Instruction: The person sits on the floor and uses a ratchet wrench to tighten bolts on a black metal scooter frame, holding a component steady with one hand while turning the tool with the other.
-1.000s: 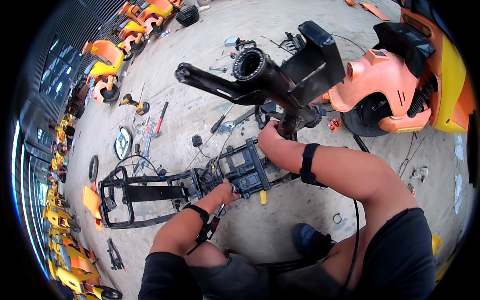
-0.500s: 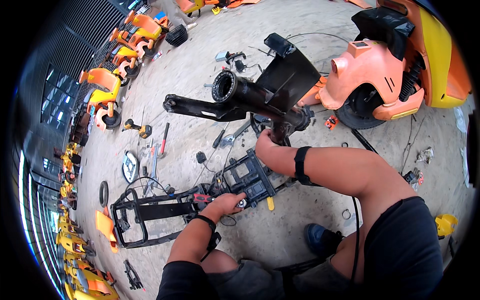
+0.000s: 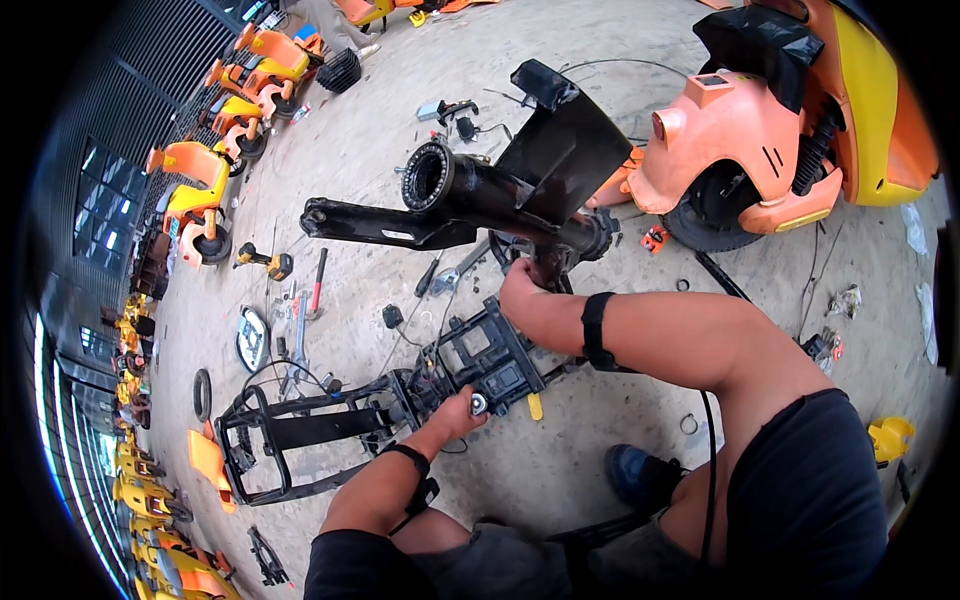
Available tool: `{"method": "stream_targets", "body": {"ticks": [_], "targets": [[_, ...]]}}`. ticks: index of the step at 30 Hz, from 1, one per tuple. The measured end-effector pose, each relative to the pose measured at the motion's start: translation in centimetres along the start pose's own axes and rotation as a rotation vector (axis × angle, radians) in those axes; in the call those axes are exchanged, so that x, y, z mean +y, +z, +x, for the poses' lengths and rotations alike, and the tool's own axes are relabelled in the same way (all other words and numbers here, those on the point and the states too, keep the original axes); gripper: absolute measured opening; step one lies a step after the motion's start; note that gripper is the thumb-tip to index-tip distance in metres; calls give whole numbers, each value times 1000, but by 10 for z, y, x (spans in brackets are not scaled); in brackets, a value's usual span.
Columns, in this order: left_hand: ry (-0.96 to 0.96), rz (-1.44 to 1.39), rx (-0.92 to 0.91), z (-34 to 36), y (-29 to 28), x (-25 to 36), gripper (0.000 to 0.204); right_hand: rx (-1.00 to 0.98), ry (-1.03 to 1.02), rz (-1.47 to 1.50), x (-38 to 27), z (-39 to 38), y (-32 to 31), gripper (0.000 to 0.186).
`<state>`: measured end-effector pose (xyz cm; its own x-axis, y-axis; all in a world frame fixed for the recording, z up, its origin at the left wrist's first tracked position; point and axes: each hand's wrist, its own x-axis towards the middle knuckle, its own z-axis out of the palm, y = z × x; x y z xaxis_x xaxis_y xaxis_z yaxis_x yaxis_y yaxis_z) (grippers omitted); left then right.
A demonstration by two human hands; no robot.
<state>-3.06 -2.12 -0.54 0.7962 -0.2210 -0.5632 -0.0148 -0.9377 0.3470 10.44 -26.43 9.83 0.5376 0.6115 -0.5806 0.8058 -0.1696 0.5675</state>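
My right hand (image 3: 522,290) grips the lower tube of a black steel frame (image 3: 475,190), which stands tilted up with a ringed head tube, a long arm and a broad plate. My left hand (image 3: 452,415) is closed on a metal tool (image 3: 479,404) with a chrome end, beside the middle of the frame's long lower section (image 3: 505,368). Cables lie along that section, whose open tubular end (image 3: 262,472) reaches to the left. A yellow tab (image 3: 534,405) sticks out on the near side.
An orange scooter (image 3: 722,135) stands at the right, others (image 3: 195,185) along the left wall. A drill (image 3: 262,261), hammer (image 3: 318,282), wrenches (image 3: 300,325), a tire (image 3: 202,395), a mirror-like part (image 3: 250,338) and loose parts lie on the concrete floor. A person's leg (image 3: 340,30) shows behind.
The raised part of the frame now sits further left and slightly lower in view, my right hand with it. My left hand shifted right; the red tool handle seen half a second ago is hidden.
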Motion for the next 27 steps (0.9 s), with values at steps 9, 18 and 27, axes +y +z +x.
{"method": "stream_targets", "body": {"ticks": [9,18,27], "targets": [[-537,-533,-59,23,-13,-2,56,60,27,-67,0,-4,3,33],[-429,-169,393,4,42,18,63,14,-27,-19,6,-17,-10,40],[-143,20,236,-17,18,20,80,-1,-50,-11,9,-1,-9,38]]}}
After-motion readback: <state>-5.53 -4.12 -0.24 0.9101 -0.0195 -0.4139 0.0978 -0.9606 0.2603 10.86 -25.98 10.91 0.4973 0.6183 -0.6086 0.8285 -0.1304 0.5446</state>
